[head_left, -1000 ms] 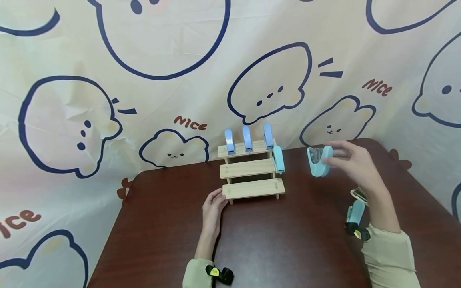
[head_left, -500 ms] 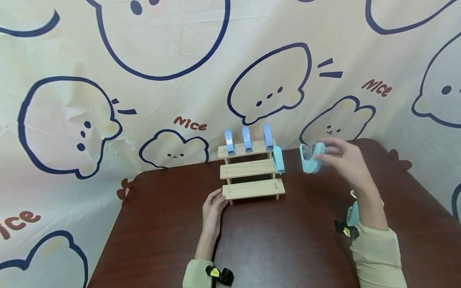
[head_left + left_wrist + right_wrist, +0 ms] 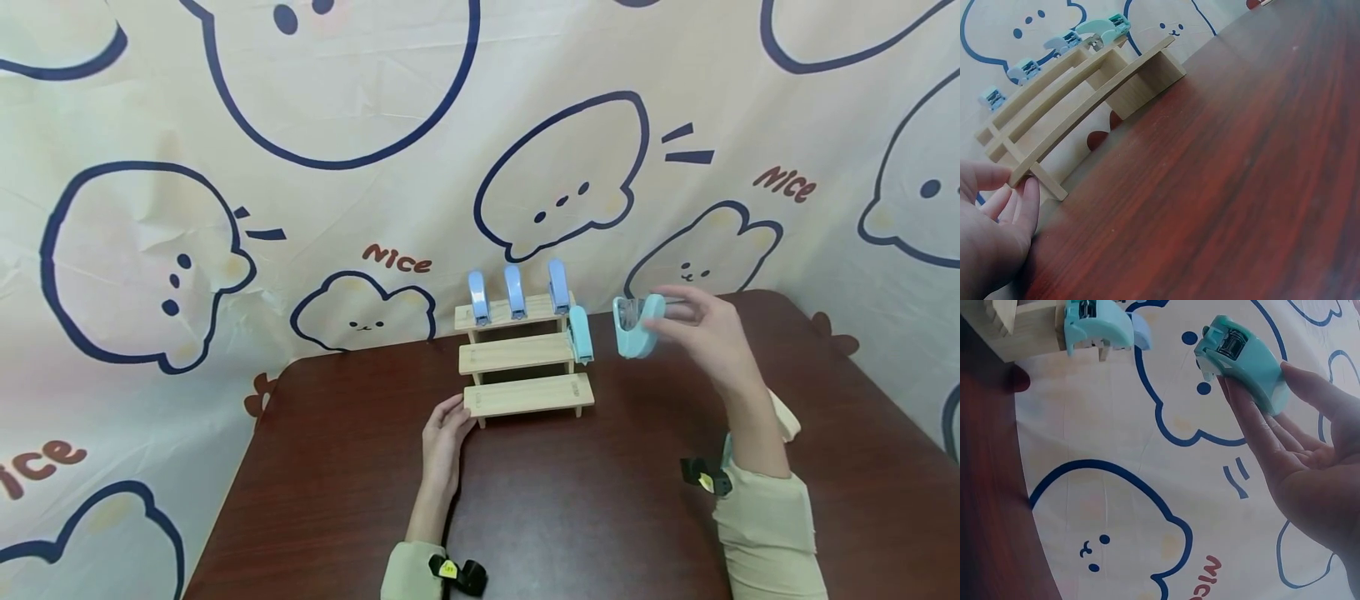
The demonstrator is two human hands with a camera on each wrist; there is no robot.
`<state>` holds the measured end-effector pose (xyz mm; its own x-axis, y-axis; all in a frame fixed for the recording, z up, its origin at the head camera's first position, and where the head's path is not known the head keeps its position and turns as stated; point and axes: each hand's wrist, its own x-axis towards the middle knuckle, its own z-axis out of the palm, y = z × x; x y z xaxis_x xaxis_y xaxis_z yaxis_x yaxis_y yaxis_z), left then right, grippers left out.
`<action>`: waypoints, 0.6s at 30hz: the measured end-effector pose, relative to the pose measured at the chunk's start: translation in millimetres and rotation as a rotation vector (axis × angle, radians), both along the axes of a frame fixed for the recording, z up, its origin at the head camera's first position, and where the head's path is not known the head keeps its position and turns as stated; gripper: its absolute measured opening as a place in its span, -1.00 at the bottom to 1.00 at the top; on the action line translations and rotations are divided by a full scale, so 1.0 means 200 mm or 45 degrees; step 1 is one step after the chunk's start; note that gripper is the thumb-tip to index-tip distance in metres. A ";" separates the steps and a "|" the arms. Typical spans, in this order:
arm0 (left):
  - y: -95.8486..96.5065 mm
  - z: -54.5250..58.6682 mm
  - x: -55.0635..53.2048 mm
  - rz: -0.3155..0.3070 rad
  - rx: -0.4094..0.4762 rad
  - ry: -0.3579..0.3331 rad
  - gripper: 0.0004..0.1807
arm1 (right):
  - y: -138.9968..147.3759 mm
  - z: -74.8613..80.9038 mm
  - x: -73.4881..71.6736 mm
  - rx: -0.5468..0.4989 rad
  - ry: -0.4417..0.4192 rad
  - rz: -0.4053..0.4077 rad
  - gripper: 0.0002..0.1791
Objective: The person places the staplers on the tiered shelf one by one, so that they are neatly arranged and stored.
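Note:
My left hand (image 3: 442,433) grips the near left corner of a three-step wooden shelf (image 3: 528,397), thumb above the board and fingers below it in the left wrist view. My right hand (image 3: 708,333) pinches a teal plastic clip (image 3: 636,327) by one side, in the air right of the shelf. In the right wrist view, a dark spring-like part shows in this clip (image 3: 1244,356), and thumb and fingertips hold its rounded end. Another teal clip (image 3: 580,333) sits at the right end of the middle step. Blue clips (image 3: 515,292) stand in a row on the top step.
Behind the right forearm, a pale object (image 3: 784,417) lies on the dark wooden table (image 3: 600,500), partly hidden. A cloth with cartoon drawings (image 3: 360,208) hangs behind the table, close to the shelf's back.
My right hand has moved left with the teal clip, closer to the shelf. The forearm now covers most of the items lying on the right. My left hand has stayed on the shelf corner.

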<state>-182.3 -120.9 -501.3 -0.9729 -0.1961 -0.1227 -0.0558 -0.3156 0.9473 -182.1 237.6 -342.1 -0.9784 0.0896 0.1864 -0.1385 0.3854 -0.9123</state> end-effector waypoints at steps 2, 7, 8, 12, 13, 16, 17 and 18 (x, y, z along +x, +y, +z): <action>0.00 0.00 0.00 -0.001 -0.003 -0.005 -0.61 | -0.01 0.00 -0.01 -0.001 0.005 -0.002 -0.40; 0.00 -0.01 -0.01 0.007 0.011 -0.009 -0.61 | -0.05 0.00 -0.02 -0.045 0.038 -0.007 -0.41; 0.00 -0.01 -0.01 0.009 0.014 -0.008 -0.62 | -0.06 0.00 -0.02 -0.062 0.045 -0.002 -0.41; 0.00 -0.01 -0.01 0.016 0.019 -0.007 -0.63 | -0.08 0.00 -0.03 -0.126 0.045 0.003 -0.41; 0.00 -0.01 -0.01 0.017 0.014 -0.008 -0.63 | -0.09 0.00 -0.03 -0.135 0.041 0.004 -0.40; 0.00 -0.01 -0.01 0.018 0.011 -0.010 -0.63 | -0.11 0.00 -0.04 -0.162 0.039 0.010 -0.38; 0.00 -0.01 -0.01 0.017 0.010 -0.009 -0.63 | -0.12 0.00 -0.04 -0.168 0.040 0.014 -0.38; 0.00 -0.01 -0.01 0.016 0.008 -0.007 -0.63 | -0.13 0.00 -0.04 -0.178 0.041 0.016 -0.38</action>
<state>-183.9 -120.9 -503.6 -0.9697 -0.2074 -0.1293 -0.0571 -0.3223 0.9449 -190.4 212.0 -341.5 -0.9733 0.1049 0.2040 -0.1724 0.2525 -0.9521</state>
